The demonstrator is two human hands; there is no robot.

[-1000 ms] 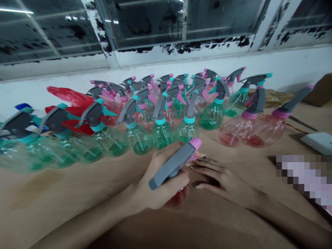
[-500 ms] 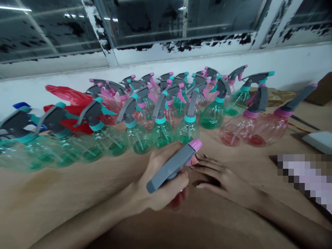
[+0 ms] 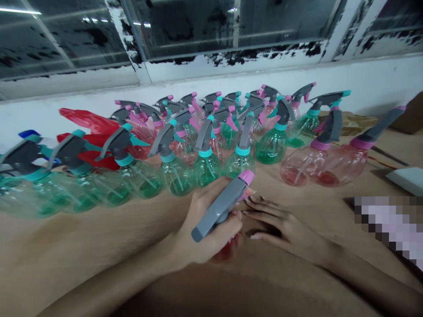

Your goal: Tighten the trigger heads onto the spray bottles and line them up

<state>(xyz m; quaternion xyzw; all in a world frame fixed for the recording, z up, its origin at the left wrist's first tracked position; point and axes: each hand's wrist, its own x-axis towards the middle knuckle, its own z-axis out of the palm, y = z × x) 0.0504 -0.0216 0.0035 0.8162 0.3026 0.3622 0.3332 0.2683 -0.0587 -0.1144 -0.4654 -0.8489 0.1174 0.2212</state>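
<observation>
My left hand (image 3: 211, 220) is closed around the neck of a spray bottle (image 3: 228, 200) with a grey head and a pink nozzle. Its reddish body shows only in part below my fingers, and the nozzle points away to the right. Beside it my right hand (image 3: 280, 224) rests on the wooden table (image 3: 109, 255), fingers spread, holding nothing. Just behind my left hand stand green spray bottles (image 3: 206, 169) with teal collars. Two pink spray bottles (image 3: 304, 165) stand to the right, behind my right hand.
More pink and green spray bottles (image 3: 180, 119) crowd toward the wall. A red plastic bag (image 3: 89, 123) lies among them at left. At right are a white box (image 3: 406, 178), a brown box (image 3: 410, 114) and a blurred-out object (image 3: 393, 229).
The spray bottle's head has shifted slightly up and tilted a little steeper in my left hand. My right hand has stayed almost still.
</observation>
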